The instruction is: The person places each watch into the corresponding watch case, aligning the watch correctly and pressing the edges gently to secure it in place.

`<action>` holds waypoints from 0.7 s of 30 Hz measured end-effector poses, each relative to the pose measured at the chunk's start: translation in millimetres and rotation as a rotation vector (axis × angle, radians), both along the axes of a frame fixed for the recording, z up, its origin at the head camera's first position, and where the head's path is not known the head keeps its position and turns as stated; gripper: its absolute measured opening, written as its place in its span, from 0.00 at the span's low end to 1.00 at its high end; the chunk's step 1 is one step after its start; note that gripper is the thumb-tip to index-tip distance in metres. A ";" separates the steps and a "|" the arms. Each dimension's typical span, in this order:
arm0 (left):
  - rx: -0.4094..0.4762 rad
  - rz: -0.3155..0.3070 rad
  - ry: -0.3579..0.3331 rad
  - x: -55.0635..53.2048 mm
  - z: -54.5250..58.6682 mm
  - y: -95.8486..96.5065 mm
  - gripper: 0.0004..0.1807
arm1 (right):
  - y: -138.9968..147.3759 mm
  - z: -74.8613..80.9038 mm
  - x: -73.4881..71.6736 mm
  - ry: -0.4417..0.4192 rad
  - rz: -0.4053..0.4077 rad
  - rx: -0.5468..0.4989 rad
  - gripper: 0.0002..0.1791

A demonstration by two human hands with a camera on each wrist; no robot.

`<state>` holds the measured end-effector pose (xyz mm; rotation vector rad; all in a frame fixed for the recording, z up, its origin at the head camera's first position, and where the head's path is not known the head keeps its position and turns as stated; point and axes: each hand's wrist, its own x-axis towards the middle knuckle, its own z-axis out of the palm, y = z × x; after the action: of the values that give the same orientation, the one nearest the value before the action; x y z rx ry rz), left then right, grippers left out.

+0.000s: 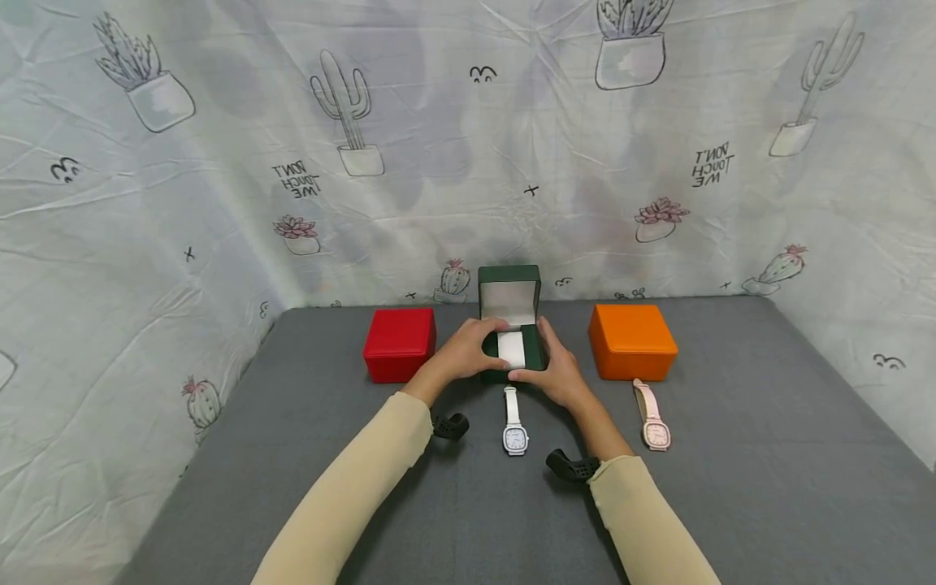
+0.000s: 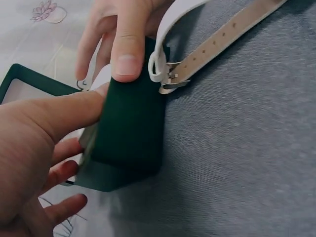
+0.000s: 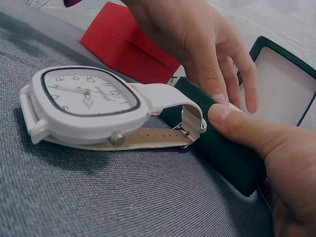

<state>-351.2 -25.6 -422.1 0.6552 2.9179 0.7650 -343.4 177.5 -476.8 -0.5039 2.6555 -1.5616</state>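
Observation:
A green watch box [image 1: 534, 349] stands with its lid [image 1: 509, 275] raised and pale lining showing. Inside it sits a white cushion [image 1: 511, 350]. My left hand [image 1: 468, 349] reaches in from the left, thumb and index finger pinching the cushion at its near and far ends. From the right, my right hand [image 1: 559, 374] grips the box, its thumb [image 2: 127, 57] pressed on the front wall and its fingers along the side. Just in front of the box lies a white watch [image 3: 89, 94], its buckled strap [image 2: 197, 59] pointing at the front wall.
To the left of the green box is a closed red box [image 1: 399, 345]. On the right stands a closed orange box [image 1: 632, 341], with a pink watch [image 1: 653, 418] lying in front of it. A patterned cloth [image 1: 475, 162] hangs behind the grey table [image 1: 731, 487].

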 end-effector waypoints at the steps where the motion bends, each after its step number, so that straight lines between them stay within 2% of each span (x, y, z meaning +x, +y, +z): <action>1: -0.020 0.005 -0.009 -1.1 1.3 0.6 0.36 | 0.0 0.1 -0.6 -0.001 0.002 0.000 0.64; 6: -0.083 0.019 -0.034 -6.7 4.9 3.9 0.35 | -0.5 -0.1 -3.3 0.000 0.014 -0.012 0.64; 10: -0.071 0.018 -0.017 -7.4 2.1 5.1 0.33 | -0.7 -0.6 -1.0 0.037 0.013 0.001 0.65; 16: 0.030 0.005 0.054 -9.3 -9.2 1.2 0.32 | -2.2 -2.4 0.6 0.033 0.011 -0.007 0.64; 21: 0.150 -0.029 0.089 -8.8 -7.4 -1.8 0.32 | -1.8 -2.7 1.9 0.025 0.000 -0.003 0.64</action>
<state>-360.0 -27.4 -429.5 0.7607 2.9441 0.9840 -341.5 175.6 -479.5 -0.5273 2.6713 -1.5696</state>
